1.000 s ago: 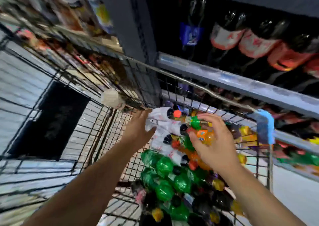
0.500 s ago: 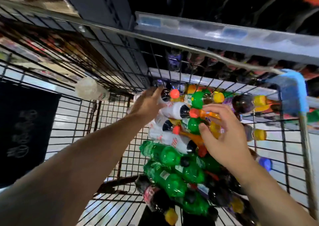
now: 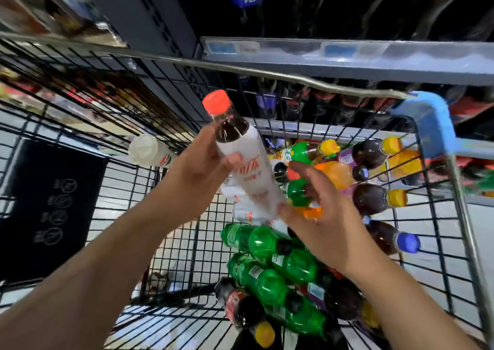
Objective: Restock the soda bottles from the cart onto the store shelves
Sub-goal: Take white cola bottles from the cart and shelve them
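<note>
- Your left hand (image 3: 197,168) grips a red-capped cola bottle (image 3: 240,157) above the cart (image 3: 294,79).
- Your right hand (image 3: 320,216) is open, just beside its base.
- Risk: the one-handed grip may slip, or the cap may hit the cart rim ahead.

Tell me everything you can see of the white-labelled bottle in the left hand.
The white-labelled bottle is clear plastic with dark cola showing at the shoulder, a red screw cap on, and a white sleeve with red script, blurred. It tilts cap up and left, above the other bottles in the cart. The left hand grips its middle, thumb across the label. The right hand is spread beside its base; its thumb seems to touch it.
</note>
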The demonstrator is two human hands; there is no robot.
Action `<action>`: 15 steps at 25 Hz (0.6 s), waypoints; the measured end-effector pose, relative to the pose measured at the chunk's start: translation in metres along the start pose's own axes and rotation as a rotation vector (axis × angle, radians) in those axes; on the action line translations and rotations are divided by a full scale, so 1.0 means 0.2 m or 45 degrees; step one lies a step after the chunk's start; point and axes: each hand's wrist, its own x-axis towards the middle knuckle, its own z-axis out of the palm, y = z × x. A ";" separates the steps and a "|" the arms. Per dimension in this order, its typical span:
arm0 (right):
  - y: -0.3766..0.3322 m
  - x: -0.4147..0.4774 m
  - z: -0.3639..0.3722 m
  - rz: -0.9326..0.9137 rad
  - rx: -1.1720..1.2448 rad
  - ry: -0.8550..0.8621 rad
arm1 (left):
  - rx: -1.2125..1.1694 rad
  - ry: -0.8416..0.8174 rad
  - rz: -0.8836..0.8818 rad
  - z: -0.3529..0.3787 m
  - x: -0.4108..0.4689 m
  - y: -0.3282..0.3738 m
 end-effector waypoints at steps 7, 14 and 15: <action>-0.03 0.03 0.00 0.018 0.414 -0.083 | -0.306 -0.133 -0.014 0.12 -0.04 0.03; 0.05 0.07 -0.04 0.138 0.370 0.074 | 0.931 -0.261 -0.371 -0.03 0.08 -0.58; 0.07 0.08 -0.04 0.166 0.377 0.089 | 1.067 -0.370 -0.341 -0.03 0.08 -0.66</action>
